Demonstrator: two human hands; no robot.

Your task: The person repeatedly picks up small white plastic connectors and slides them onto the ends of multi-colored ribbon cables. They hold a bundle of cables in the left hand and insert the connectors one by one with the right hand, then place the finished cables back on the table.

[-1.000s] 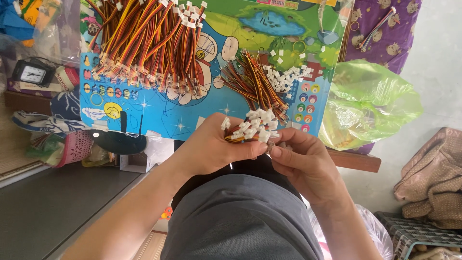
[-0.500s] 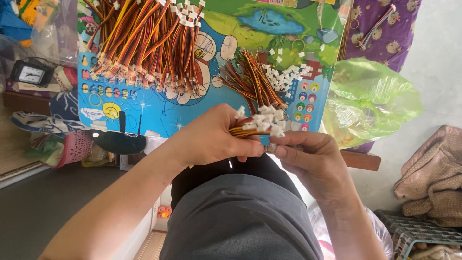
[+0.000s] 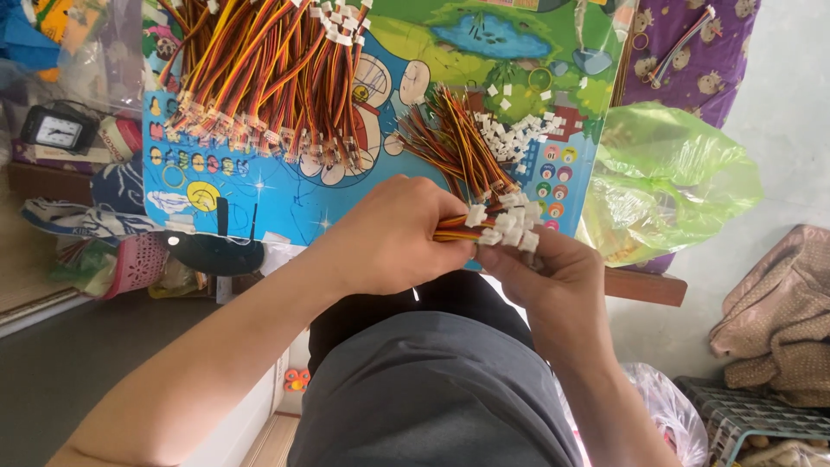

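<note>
White plugs cap wire bundle; your left hand grips bundle, right hand pinches plugs. Big finished heap on bench; small pile, loose plugs left.

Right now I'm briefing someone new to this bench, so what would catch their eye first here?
First, the big heap of red, yellow and black wire leads spread over the top left of the bright cartoon board. Next, at the centre, the left hand and right hand together grip a small bundle of wires with white connectors. A crumpled green plastic bag lies to the right.
</note>
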